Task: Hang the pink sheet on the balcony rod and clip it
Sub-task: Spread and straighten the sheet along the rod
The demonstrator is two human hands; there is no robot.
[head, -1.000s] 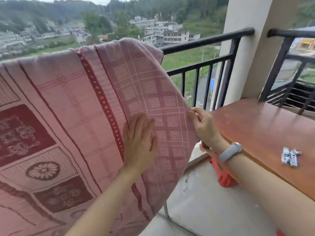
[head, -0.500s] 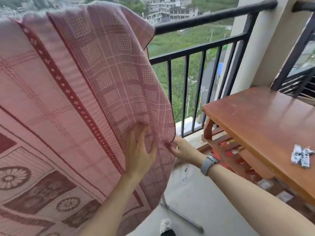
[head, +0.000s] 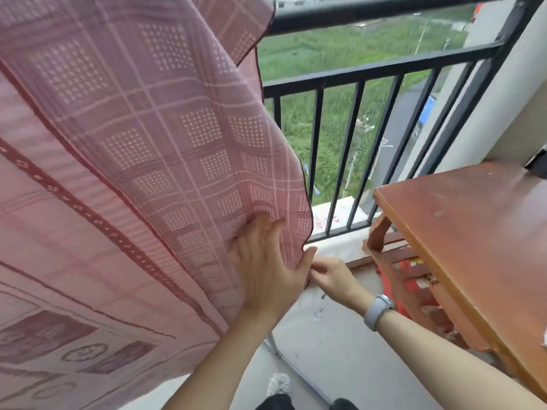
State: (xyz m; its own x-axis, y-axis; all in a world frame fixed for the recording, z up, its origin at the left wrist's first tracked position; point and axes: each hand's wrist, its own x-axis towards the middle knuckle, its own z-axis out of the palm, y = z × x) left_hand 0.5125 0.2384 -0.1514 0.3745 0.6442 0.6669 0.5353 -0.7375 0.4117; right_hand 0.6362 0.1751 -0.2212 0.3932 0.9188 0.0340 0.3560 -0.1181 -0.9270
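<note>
The pink patterned sheet (head: 142, 149) hangs over the black balcony rod (head: 370, 10) and fills the left of the view. My left hand (head: 266, 267) lies flat against the sheet near its lower right edge, fingers spread, thumb around the hem. My right hand (head: 331, 276), with a grey band on the wrist, pinches the sheet's dark edge just below the left thumb. No clips are in view.
Black railing bars (head: 358, 149) run behind the sheet's edge. A brown wooden table (head: 473, 232) stands at the right with red items under it. A thin metal leg (head: 296, 371) slants across the grey floor below my arms.
My view has tipped down and moved closer. Both hands have slid down the sheet's right edge, and the right hand has come in close beside the left thumb. The clips on the table have left the frame.
</note>
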